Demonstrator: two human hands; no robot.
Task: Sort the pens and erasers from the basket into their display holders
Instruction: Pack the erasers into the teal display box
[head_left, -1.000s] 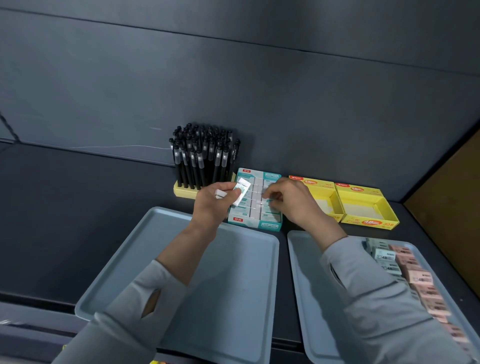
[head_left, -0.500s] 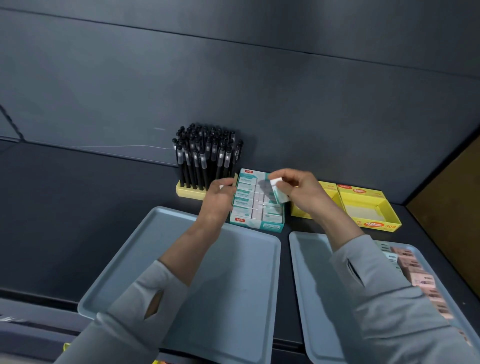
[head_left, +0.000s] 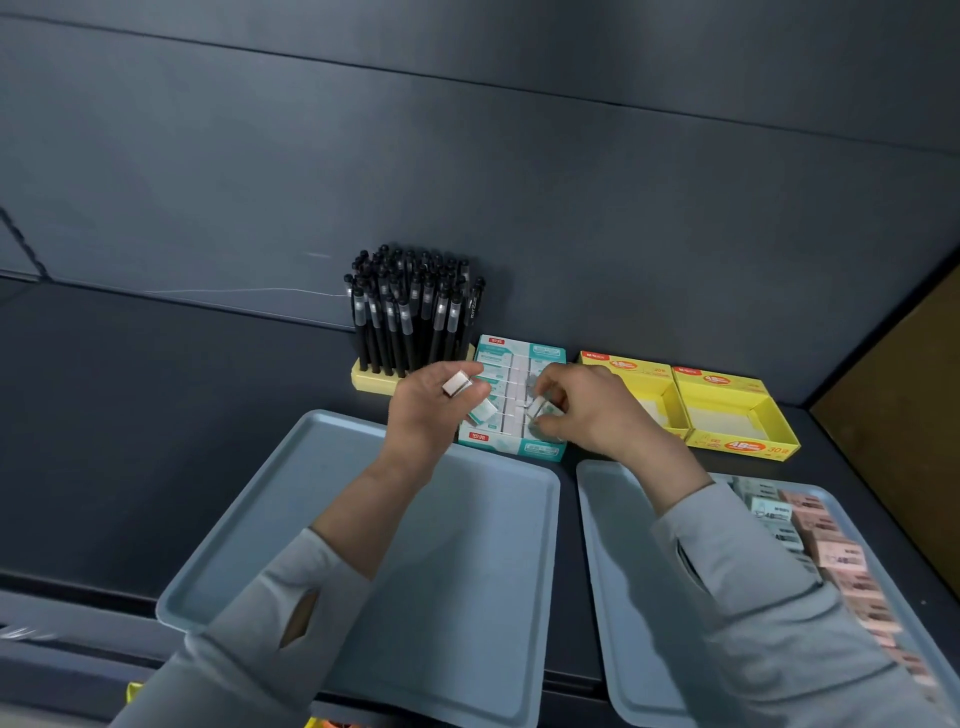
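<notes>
White eraser (head_left: 539, 407) sits pinched in the right hand (head_left: 592, 415) over the teal box (head_left: 511, 449), whose rows both hands partly hide. Beside it the left hand (head_left: 428, 415) grips two spare erasers (head_left: 457, 385). Behind stand pens (head_left: 410, 317); rightward, yellow boxes (head_left: 727, 421); nearer, two trays (head_left: 467, 561).

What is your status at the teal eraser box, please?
Left hand holds two erasers. Right hand pinches one eraser at teal box. Nothing blocking.
</notes>
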